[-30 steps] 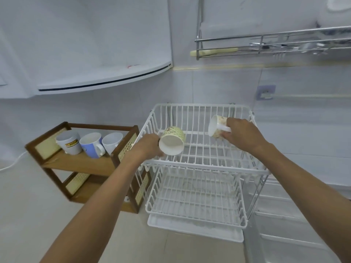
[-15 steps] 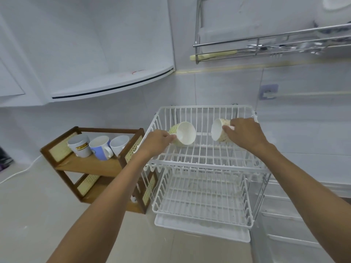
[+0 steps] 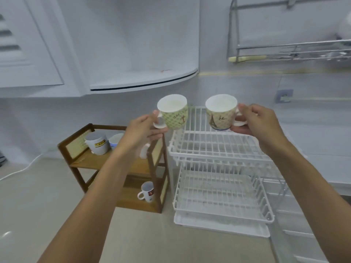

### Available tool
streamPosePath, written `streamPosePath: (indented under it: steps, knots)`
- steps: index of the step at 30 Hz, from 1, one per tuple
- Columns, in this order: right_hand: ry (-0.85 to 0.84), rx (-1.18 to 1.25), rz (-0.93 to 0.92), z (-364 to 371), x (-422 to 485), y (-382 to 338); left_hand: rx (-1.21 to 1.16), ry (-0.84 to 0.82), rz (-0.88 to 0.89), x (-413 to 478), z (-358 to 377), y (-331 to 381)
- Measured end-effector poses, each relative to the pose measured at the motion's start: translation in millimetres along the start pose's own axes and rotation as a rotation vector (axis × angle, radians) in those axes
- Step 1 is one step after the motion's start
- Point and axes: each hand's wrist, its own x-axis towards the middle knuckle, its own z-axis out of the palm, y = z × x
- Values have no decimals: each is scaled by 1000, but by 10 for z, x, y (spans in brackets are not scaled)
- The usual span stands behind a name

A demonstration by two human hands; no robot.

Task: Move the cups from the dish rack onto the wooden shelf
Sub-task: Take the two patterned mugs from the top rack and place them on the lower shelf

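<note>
My left hand [image 3: 141, 130] grips the handle of a green patterned cup [image 3: 173, 112], held upright in the air above the gap between shelf and rack. My right hand [image 3: 258, 124] holds a second patterned cup [image 3: 221, 112] by its handle, upright above the top tier of the white wire dish rack [image 3: 218, 147]. Both rack tiers show no cups. The wooden shelf [image 3: 95, 160] stands left of the rack. Its upper level carries a white cup with a yellow label [image 3: 97, 143] and a blue-rimmed cup [image 3: 115, 140] partly hidden by my left arm. A white mug [image 3: 147, 191] sits on its lower level.
A curved white wall shelf [image 3: 144, 80] hangs above, beside a cabinet door [image 3: 22, 54] on the left. A metal wall rack [image 3: 290, 52] with utensils is at upper right. A white cable [image 3: 22, 169] runs along the beige counter [image 3: 47, 205]. A white drip tray [image 3: 222, 226] lies under the rack.
Both hands have lifted their cups out of the rack's top tier and turned them upright. The view has shifted, so the rack and shelf appear lower.
</note>
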Motion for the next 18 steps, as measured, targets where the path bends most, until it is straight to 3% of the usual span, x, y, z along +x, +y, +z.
streamPosePath:
  steps: [8, 18]
  knots:
    - [-191, 183, 66, 1534, -1025, -117, 16, 153, -46, -760, -1867, -181]
    - [-373, 147, 497, 3078, -1919, 1122, 215, 396, -295, -1264, -3143, -1594]
